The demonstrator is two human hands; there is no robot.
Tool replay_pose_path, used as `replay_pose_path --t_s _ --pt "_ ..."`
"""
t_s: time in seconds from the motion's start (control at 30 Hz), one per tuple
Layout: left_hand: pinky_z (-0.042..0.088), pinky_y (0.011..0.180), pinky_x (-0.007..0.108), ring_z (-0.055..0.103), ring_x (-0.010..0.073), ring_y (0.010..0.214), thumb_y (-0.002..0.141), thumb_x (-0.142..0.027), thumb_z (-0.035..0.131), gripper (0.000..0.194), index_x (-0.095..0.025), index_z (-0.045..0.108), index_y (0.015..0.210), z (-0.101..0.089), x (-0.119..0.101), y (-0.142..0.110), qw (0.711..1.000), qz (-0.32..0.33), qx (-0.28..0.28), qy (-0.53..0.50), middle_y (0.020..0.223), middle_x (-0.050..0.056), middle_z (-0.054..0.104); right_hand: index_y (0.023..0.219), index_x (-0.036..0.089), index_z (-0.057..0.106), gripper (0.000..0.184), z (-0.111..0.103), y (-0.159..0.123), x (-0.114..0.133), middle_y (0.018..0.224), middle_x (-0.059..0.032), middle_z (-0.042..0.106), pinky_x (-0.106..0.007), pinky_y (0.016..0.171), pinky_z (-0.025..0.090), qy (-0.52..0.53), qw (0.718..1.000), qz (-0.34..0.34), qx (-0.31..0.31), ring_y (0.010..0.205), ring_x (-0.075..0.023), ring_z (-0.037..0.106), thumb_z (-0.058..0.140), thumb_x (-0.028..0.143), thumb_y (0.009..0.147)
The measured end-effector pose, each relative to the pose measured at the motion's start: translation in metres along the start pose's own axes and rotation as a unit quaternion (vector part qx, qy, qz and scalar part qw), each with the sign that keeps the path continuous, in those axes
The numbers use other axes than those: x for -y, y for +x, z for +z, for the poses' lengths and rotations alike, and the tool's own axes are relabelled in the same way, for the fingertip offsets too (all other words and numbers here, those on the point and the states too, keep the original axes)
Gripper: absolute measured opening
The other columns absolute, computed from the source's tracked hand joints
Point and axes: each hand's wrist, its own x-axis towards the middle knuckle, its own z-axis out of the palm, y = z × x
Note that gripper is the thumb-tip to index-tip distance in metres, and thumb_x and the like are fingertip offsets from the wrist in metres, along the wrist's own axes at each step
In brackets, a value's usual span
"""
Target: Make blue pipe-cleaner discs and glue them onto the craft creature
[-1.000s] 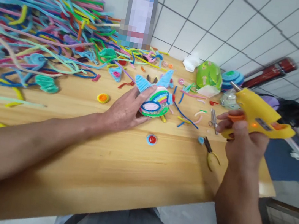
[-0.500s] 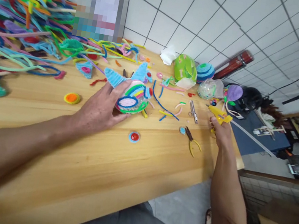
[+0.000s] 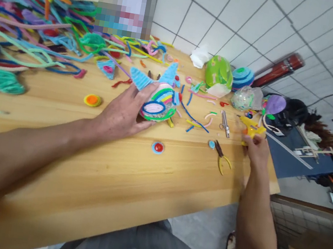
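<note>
My left hand (image 3: 126,111) is wrapped round the back of a ball-shaped craft figure (image 3: 159,105) covered in coloured pipe cleaners. Two light-blue fuzzy points stick up from it, and a white oval ringed in dark blue shows on its side. At the right end of the table, my right hand (image 3: 257,149) grips the handle of a yellow glue gun (image 3: 251,128), its nozzle facing left. Left of that hand lie pliers with yellow handles (image 3: 222,156), a small blue coil (image 3: 211,144) and a metal cutter-like tool (image 3: 225,124). A blue disc with a red centre (image 3: 158,147) lies in front of the figure.
Pipe cleaners (image 3: 38,11) are heaped at the left. An orange-yellow disc (image 3: 92,100) lies near my left forearm. Along the tiled wall stand a green wrapped ball (image 3: 218,74), a blue striped ball (image 3: 242,77), a clear ball (image 3: 243,98) and a dark red cylinder (image 3: 279,69).
The view has swung slightly, so everything sits farther right. My right hand's fingers have shifted on the glue gun's handle. The left hand keeps its hold on the figure.
</note>
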Motion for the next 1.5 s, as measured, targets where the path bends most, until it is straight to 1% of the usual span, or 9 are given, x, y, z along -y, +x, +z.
replay_pose_path --t_s 0.13,0.3,0.5,0.6,0.7,1.07,1.3,1.4,1.5 --pt "0.048 0.116 0.059 0.046 0.0366 0.143 0.090 -0.056 0.071 0.095 -0.022 0.022 0.164 0.001 0.004 0.002 0.999 0.001 0.017 -0.035 0.163 0.015 0.042 0.079 0.030 0.055 0.031 -0.012 -0.036 0.012 0.075 -0.0025 0.057 -0.042 0.067 0.040 0.009 0.994 -0.085 -0.065 0.069 -0.0238 0.053 0.084 0.034 0.073" --pt "0.041 0.119 0.061 0.047 0.0400 0.141 0.087 -0.053 0.076 0.101 -0.019 0.022 0.165 0.004 0.009 0.001 0.999 0.015 0.007 -0.049 0.165 0.018 0.040 0.097 0.028 0.072 0.015 -0.005 -0.107 0.081 0.091 -0.0048 0.074 -0.043 0.079 0.054 0.060 0.971 -0.219 0.079 0.081 -0.0243 0.068 0.075 0.040 0.088" --pt "0.042 0.119 0.061 0.042 0.0411 0.148 0.089 -0.053 0.074 0.094 -0.026 0.024 0.164 0.006 0.009 0.001 0.996 0.022 -0.008 -0.080 0.161 0.017 0.042 0.112 0.027 0.068 0.018 0.026 -0.177 0.168 0.102 -0.0052 0.076 -0.042 0.087 0.059 0.093 0.832 -0.476 0.269 0.094 -0.0232 0.072 0.073 0.027 0.095" --pt "0.044 0.117 0.061 0.042 0.0416 0.148 0.090 -0.052 0.074 0.093 -0.025 0.024 0.164 0.007 0.008 0.002 0.996 0.018 -0.013 -0.089 0.159 0.018 0.043 0.126 0.026 0.062 0.029 0.038 -0.186 0.185 0.115 -0.0094 0.073 -0.044 0.094 0.060 0.080 0.778 -0.530 0.327 0.109 -0.0252 0.071 0.069 0.022 0.097" --pt "0.045 0.116 0.061 0.042 0.0426 0.148 0.091 -0.052 0.073 0.091 -0.026 0.025 0.164 0.008 0.007 0.002 0.995 0.019 -0.020 -0.094 0.157 0.018 0.044 0.135 0.028 0.057 0.039 0.044 -0.183 0.193 0.122 -0.0113 0.069 -0.044 0.097 0.060 0.058 0.751 -0.543 0.371 0.116 -0.0252 0.068 0.063 0.016 0.099" --pt "0.048 0.111 0.058 0.050 0.0420 0.141 0.090 -0.054 0.073 0.090 -0.025 0.028 0.163 0.009 0.009 0.002 0.994 0.023 -0.023 -0.108 0.154 0.020 0.045 0.131 0.029 0.064 0.032 0.056 -0.175 0.193 0.112 -0.0089 0.071 -0.038 0.085 0.061 0.036 0.747 -0.544 0.380 0.101 -0.0233 0.071 0.060 0.019 0.100" --pt "0.050 0.109 0.058 0.050 0.0421 0.141 0.091 -0.052 0.072 0.091 -0.023 0.026 0.164 0.009 0.008 0.003 0.995 0.024 -0.022 -0.098 0.154 0.021 0.045 0.110 0.024 0.064 0.014 0.049 -0.179 0.195 0.095 -0.0047 0.071 -0.033 0.073 0.057 0.029 0.757 -0.530 0.382 0.083 -0.0189 0.069 0.068 0.022 0.097" --pt "0.051 0.108 0.056 0.050 0.0417 0.140 0.090 -0.051 0.073 0.092 -0.022 0.026 0.164 0.009 0.009 0.003 0.995 0.025 -0.025 -0.095 0.152 0.022 0.047 0.106 0.025 0.066 0.013 0.036 -0.178 0.202 0.089 -0.0025 0.070 -0.033 0.069 0.055 0.071 0.770 -0.532 0.344 0.077 -0.0181 0.067 0.072 0.028 0.095" --pt "0.052 0.108 0.056 0.050 0.0412 0.140 0.090 -0.050 0.073 0.091 -0.023 0.027 0.164 0.010 0.008 0.002 0.995 0.021 -0.028 -0.098 0.151 0.021 0.047 0.107 0.029 0.068 0.017 0.024 -0.172 0.217 0.087 -0.0005 0.071 -0.036 0.069 0.054 0.106 0.805 -0.529 0.247 0.073 -0.0186 0.065 0.076 0.034 0.092"
